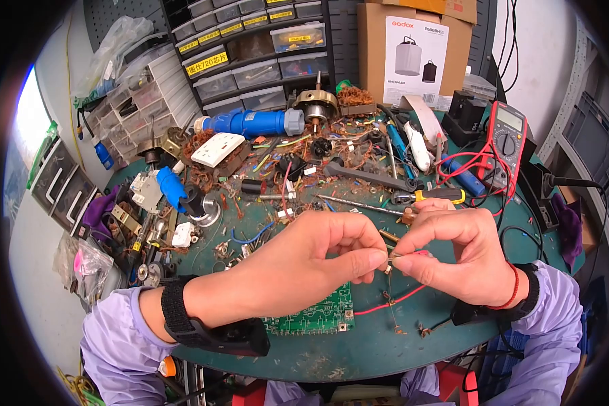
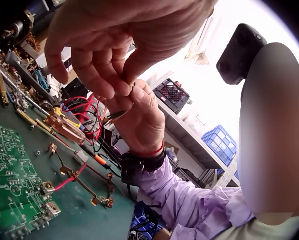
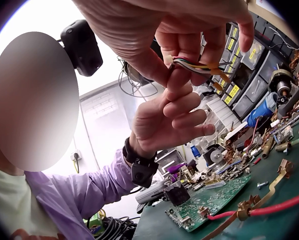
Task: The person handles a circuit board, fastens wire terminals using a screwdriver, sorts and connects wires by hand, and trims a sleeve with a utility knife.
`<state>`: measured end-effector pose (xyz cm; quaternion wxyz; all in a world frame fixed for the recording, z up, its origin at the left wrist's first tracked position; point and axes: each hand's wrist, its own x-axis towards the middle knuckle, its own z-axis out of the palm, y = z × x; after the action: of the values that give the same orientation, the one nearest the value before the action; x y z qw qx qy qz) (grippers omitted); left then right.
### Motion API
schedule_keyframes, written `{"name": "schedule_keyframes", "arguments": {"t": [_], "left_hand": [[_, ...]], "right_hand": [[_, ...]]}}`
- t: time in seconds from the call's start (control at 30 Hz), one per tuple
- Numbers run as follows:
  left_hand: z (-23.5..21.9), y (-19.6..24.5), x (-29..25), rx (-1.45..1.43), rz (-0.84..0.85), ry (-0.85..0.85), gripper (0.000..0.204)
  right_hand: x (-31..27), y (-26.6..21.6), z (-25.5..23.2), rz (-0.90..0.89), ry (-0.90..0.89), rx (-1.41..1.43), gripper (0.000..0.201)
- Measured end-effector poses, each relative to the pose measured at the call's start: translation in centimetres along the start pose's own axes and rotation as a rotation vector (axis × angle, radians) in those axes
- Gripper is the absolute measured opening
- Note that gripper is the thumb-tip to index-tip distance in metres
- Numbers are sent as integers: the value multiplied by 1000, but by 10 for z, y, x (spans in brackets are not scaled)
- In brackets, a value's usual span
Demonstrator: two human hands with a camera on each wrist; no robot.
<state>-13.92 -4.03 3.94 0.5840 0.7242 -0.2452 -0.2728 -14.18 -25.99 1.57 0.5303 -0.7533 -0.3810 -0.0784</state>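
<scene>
In the head view my left hand [image 1: 318, 254] and right hand [image 1: 457, 247] meet fingertip to fingertip above the table. Between them they pinch a short wire bundle with a small pale connector. The right wrist view shows its coloured wires [image 3: 194, 65], orange at the ends, against the right hand's curled fingers. There the left hand [image 3: 164, 120] reaches up from below, thumb and forefinger at the same spot; the fingertips hide what each one grips. Below lies a green circuit board [image 1: 318, 318], with a brass strip [image 2: 84, 186] and red wire [image 2: 64, 184] beside it.
A screwdriver [image 1: 358, 204] and loose parts lie just beyond the hands. A multimeter [image 1: 509, 139] with red leads stands at the right. Copper scraps, a blue plug [image 1: 250, 123] and drawer cabinets [image 1: 254, 74] fill the back; a carton [image 1: 416, 57] stands behind.
</scene>
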Motion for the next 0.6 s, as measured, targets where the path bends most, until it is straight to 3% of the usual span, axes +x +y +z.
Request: {"name": "schedule_keyframes", "arguments": {"t": [0.27, 0.4, 0.53, 0.6], "left_hand": [[-7, -3, -4, 52, -39, 30, 18], [-2, 1, -8, 261, -16, 73, 11], [-1, 4, -15, 514, -26, -8, 13], [-4, 2, -17, 789, 0, -101, 20]], "right_hand": [[-5, 1, -2, 25, -52, -146, 5], [-9, 2, -1, -10, -67, -193, 7], [-19, 7, -2, 37, -175, -332, 8], [-24, 13, -1, 70, -226, -346, 10]]}}
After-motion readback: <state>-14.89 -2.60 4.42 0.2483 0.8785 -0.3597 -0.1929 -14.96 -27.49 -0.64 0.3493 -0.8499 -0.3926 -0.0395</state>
